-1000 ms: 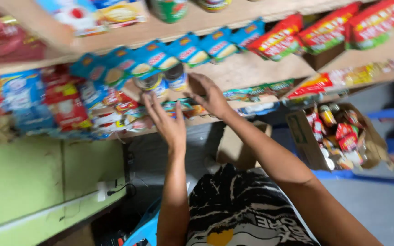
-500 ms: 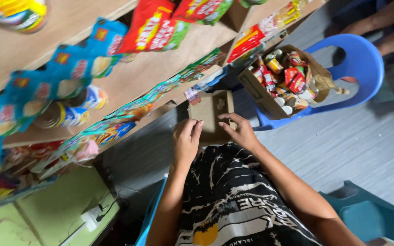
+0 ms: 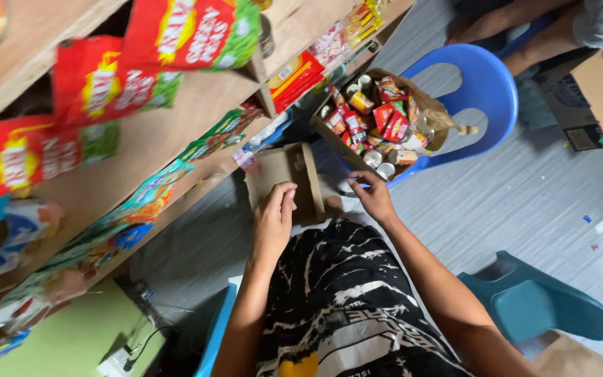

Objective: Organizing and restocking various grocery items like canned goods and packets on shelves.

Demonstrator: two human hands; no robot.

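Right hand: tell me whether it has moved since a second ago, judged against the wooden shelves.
Yes. The right hand has come down off the wooden shelves, where it was among the snack packets, and now sits low by the small cardboard box, toward the blue chair.

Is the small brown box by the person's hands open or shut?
Open: the small cardboard box has its flaps up, the left hand reaching into it; the contents cannot be told.
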